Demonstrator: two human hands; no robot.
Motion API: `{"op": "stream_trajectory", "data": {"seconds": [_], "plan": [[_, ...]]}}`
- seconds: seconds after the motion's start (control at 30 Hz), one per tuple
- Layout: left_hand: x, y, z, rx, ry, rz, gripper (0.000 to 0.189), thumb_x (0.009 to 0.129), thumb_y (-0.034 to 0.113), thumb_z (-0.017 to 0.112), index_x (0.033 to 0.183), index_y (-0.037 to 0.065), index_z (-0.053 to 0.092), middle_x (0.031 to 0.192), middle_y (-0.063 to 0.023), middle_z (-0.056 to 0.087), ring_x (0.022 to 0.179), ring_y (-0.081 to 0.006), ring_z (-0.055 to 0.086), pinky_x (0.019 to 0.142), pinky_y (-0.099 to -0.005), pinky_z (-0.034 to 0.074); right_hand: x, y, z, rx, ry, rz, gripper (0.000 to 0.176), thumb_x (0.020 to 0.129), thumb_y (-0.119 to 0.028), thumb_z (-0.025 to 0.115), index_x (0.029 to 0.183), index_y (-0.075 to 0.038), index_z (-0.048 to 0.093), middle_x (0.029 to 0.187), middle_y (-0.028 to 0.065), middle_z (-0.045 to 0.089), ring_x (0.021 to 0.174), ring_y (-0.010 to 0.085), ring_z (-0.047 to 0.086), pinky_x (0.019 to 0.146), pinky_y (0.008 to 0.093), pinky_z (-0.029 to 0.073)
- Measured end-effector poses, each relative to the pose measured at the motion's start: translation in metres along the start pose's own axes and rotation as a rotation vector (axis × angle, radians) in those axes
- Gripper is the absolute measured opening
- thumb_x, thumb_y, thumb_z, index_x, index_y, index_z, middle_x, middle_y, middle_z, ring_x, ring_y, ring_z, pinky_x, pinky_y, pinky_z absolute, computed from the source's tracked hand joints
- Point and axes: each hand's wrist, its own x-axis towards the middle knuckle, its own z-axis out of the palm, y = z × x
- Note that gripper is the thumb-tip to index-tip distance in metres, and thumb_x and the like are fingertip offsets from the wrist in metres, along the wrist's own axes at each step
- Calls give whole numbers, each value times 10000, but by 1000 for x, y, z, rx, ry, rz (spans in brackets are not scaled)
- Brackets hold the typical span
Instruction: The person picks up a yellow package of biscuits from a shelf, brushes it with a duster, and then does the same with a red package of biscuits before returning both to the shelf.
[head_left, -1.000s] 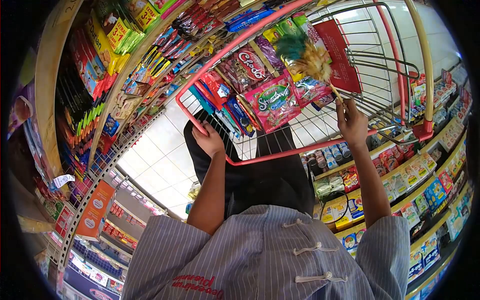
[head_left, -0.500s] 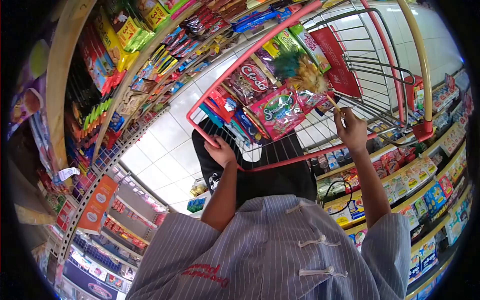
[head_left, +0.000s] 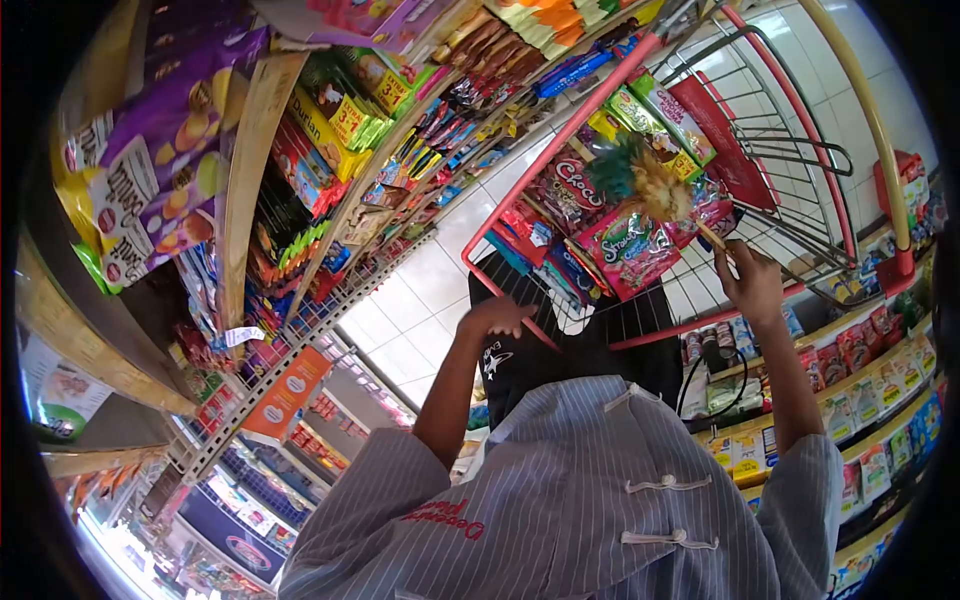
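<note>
A feather duster [head_left: 657, 188] with teal and tan feathers lies over the snack packs in a shopping cart [head_left: 545, 157]. My right hand [head_left: 750, 283] is closed around the duster's thin wooden handle, near the cart's right side. My left hand [head_left: 497, 317] is off the red rim, just outside the cart's near left corner, its fingers stretched toward the right and holding nothing. Below the feathers are a pink Strawberry candy bag [head_left: 628, 252], a dark red Choco bag [head_left: 575, 188] and blue biscuit packs [head_left: 568, 277]. Green candy bags [head_left: 655, 125] lie toward the far end.
Shelves of snacks rise close on the left, with purple biscuit bags [head_left: 165, 165] and yellow Durian packs [head_left: 325, 140]. An orange sign [head_left: 287, 397] sticks out from the shelf edge. More shelves with small boxes [head_left: 850, 400] stand on the right. White floor tiles [head_left: 405, 310] show between.
My left hand has let go of the cart's rim and its fingers have opened. My view has turned left, bringing more of the left shelves in. My right hand still holds the duster.
</note>
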Motion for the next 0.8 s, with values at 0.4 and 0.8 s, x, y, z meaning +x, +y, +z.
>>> {"op": "stream_trajectory", "data": {"seconds": [0.4,0.8], "plan": [[252,179,-138,387,1132,682,183,912,169,555,1086,112,567,988,-100,622,933,-185,605,643,-302,526,-14,16,-3,230,87,128,173,894,-181,552,950,-26,500,668,180,572,615,373,587,536,439,450],[151,255,-80,-838,643,607,264,890,123,579,1148,89,537,1012,-122,622,954,-199,616,688,-309,544,-9,18,-2,204,192,77,264,902,-272,567,834,-52,439,591,135,531,535,339,556,476,421,434]]}}
